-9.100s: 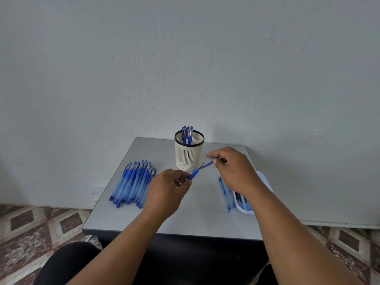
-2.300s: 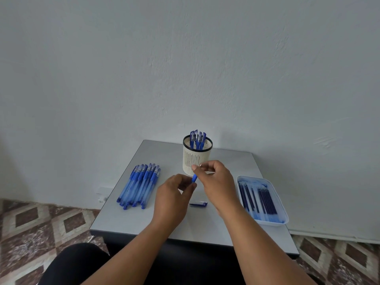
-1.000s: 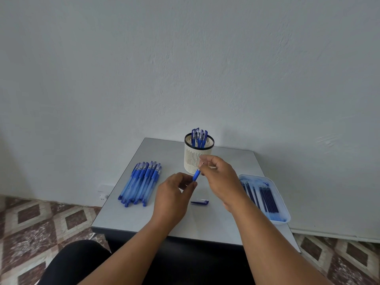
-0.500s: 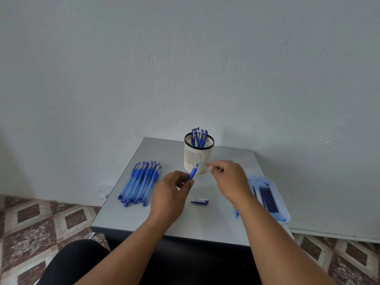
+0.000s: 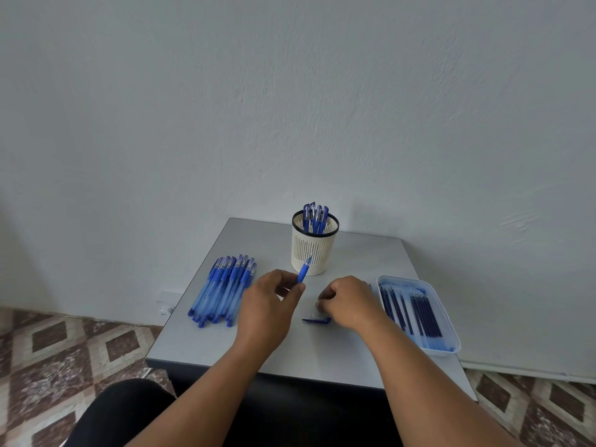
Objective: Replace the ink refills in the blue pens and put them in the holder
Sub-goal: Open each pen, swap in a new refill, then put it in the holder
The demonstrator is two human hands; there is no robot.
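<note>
While the grey table (image 5: 361,356) stood against a pale wall (image 5: 290,91) over patterned floor tiles (image 5: 64,350), the left hand (image 5: 267,304) pinched a blue pen (image 5: 303,273) just before the holder (image 5: 313,250). The right hand (image 5: 350,301) curled down at the pen cap (image 5: 317,320); whether it gripped was unclear. Spare pens (image 5: 225,288) lay near the left edge, the refill tray (image 5: 450,321) at the right edge, bare tabletop nearest the person.

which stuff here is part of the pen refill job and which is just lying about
Part of the job:
- pen held in left hand
- pen cap by right hand
- pile of pens
- tray of refills
- holder

Just there:
- table
- tiled floor
- wall
</note>
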